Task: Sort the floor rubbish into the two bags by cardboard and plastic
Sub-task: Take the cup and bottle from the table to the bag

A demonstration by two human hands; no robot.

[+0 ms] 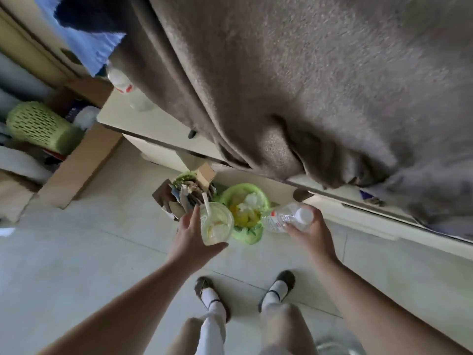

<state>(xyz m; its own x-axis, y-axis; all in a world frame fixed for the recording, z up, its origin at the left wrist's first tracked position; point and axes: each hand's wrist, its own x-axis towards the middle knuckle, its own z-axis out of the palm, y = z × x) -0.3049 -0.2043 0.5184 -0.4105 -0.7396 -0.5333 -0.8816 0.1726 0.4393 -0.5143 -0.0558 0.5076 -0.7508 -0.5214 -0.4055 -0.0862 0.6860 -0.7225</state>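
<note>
Two hands over green bags: left hand [190, 237] gripping clear plastic cup [216, 224] with straw [206, 203], right hand [311, 230] curled round plastic bottle [286, 218]

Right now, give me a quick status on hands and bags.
Left hand holds plastic cup; right hand grips clear bottle. Both above plastic bag. Cardboard bag beside it. Nothing blocking.

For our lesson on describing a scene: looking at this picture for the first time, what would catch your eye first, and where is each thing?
The two hands at the centre: the left hand holds a clear plastic cup with a straw, the right hand grips a clear bottle. Both hover over two green bags on the floor, the cardboard bag to the left, the plastic bag to the right. A large brown blanket fills the top.
</note>
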